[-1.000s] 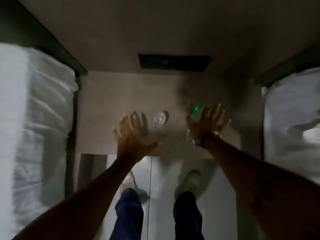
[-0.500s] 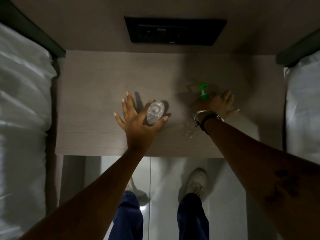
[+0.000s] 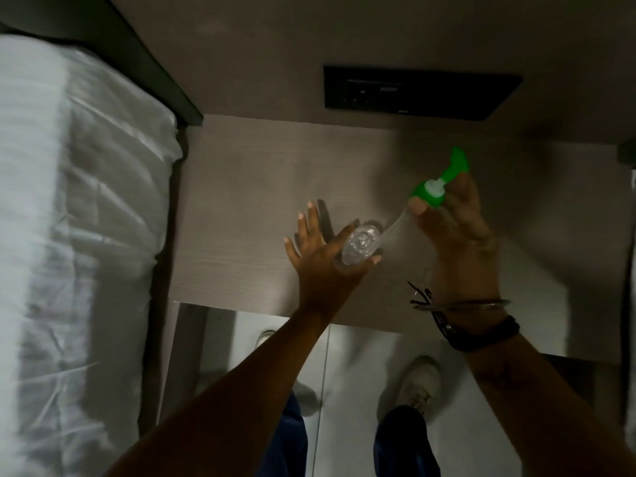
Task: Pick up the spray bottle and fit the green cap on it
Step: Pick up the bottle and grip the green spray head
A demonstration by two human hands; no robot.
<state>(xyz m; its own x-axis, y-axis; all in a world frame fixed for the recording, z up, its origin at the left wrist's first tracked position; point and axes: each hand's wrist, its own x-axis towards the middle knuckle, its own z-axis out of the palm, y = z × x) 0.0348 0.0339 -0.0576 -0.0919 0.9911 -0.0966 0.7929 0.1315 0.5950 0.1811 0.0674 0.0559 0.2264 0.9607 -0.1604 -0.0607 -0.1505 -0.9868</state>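
While over the wooden surface [image 3: 241, 201], left hand [image 3: 320, 256] noted cupped around the clear spray bottle [image 3: 361, 244], thumb and forefinger against its sides, other fingers spread. Right hand [image 3: 454, 218] raised above, pinching the green cap [image 3: 437, 185], dip tube [image 3: 395, 226] slanting toward the bottle, cap not seated. White bed [image 3: 79, 235] alongside at left.

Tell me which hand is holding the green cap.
The right hand, the one with bracelets at the wrist, pinches the green cap. The left hand is at the clear spray bottle.
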